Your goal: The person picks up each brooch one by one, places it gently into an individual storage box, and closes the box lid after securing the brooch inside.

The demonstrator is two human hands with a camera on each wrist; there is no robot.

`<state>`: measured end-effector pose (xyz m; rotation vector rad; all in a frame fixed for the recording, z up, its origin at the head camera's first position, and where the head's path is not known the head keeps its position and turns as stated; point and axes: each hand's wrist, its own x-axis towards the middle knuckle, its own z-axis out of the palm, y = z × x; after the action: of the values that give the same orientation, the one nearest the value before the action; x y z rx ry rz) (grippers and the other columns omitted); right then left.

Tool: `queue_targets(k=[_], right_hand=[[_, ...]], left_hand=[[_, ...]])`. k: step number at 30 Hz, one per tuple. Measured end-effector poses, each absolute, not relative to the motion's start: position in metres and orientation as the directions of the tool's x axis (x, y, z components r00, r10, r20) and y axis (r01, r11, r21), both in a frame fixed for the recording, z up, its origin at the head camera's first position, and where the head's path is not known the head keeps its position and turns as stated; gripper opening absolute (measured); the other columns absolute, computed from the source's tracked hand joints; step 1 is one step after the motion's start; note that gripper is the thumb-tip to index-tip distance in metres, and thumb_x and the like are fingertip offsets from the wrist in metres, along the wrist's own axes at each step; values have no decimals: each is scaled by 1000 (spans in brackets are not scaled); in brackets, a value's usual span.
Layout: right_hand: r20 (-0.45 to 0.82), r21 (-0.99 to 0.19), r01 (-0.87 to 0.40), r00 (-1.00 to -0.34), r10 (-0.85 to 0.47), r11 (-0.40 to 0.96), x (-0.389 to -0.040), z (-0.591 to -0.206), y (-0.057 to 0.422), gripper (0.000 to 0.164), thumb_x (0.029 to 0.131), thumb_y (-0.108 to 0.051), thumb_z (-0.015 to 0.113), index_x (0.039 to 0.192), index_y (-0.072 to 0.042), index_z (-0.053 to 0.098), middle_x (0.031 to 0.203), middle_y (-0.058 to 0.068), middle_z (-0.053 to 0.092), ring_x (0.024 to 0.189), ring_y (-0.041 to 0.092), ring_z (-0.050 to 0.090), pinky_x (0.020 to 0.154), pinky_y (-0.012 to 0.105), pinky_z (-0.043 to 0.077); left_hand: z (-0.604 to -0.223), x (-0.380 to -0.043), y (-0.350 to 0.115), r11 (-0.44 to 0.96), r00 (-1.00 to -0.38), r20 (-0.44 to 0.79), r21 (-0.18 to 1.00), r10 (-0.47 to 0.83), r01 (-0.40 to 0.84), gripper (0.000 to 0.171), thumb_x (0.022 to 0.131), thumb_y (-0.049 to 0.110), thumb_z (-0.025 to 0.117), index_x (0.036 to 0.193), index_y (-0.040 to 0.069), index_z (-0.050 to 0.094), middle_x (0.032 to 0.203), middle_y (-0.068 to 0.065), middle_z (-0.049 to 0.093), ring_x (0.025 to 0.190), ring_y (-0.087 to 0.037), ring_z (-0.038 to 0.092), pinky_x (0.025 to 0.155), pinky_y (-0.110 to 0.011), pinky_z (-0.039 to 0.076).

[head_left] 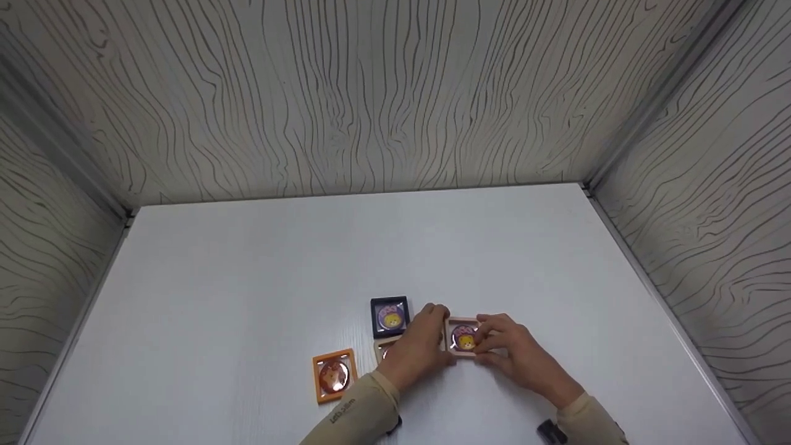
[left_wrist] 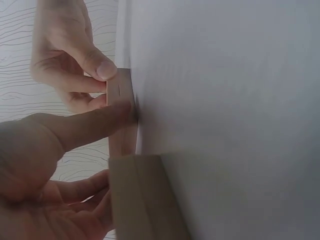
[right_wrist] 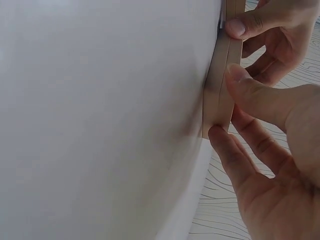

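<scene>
A pink display frame [head_left: 454, 355] with a round bear badge inside lies toward the front right of the white table. My right hand [head_left: 513, 349] grips its right side, thumb on the near edge and fingertips on the far edge and right end. At its left end my left hand [head_left: 419, 346] grips it, with the thumb on the near edge in the left wrist view. Under and beside the left hand, a beige frame [head_left: 379, 351] is mostly covered. A navy frame [head_left: 373, 318] with a similar bear badge stands just behind the beige one.
An orange frame [head_left: 317, 382] holding a round reddish badge lies left of my left forearm, close to the sleeve [head_left: 361, 408]. The white table [head_left: 247, 266] meets wood-grain patterned panels [head_left: 364, 93] at the back and both sides.
</scene>
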<state>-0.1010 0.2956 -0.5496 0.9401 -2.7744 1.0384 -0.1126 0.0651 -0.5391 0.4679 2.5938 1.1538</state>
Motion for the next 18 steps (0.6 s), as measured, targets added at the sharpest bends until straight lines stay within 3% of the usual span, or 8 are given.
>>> queue_targets(k=[6,11,14,18], right_hand=[[235,-554,-572,-804,-546,605,-103,-549,290,16,78,-7,84,84,-21,79,103,-9,64,129,33,53,104,54,44],[186,-551,-540,-823,-537,637,-102,-548,290,14,80,-11,84,86,-22,78,107,-10,64,131,28,52,106,53,44],[174,-542,-530,-830,-530,652,-99,-545,291,14,81,-14,84,90,-22,77,109,-9,65,129,26,54,105,50,45],[204,-526,-539,-831,-518,658,-99,-540,290,21,80,-19,85,99,-19,76,115,-6,64,126,25,57,103,47,48]], left_hand=[[-538,-113,67,694,-917,-75,679,391,241,69,74,15,89,132,8,53,125,-6,56,116,-20,57,102,-35,48],[-535,-108,64,711,-907,-113,663,405,235,75,77,18,87,140,7,48,136,-11,53,127,-23,54,106,-35,45],[-532,-105,61,705,-894,-104,657,436,267,78,80,25,86,144,8,45,141,-11,51,131,-24,52,108,-36,44],[-522,-104,52,704,-890,22,602,456,376,71,84,41,80,141,12,49,138,-5,54,125,-22,55,104,-37,48]])
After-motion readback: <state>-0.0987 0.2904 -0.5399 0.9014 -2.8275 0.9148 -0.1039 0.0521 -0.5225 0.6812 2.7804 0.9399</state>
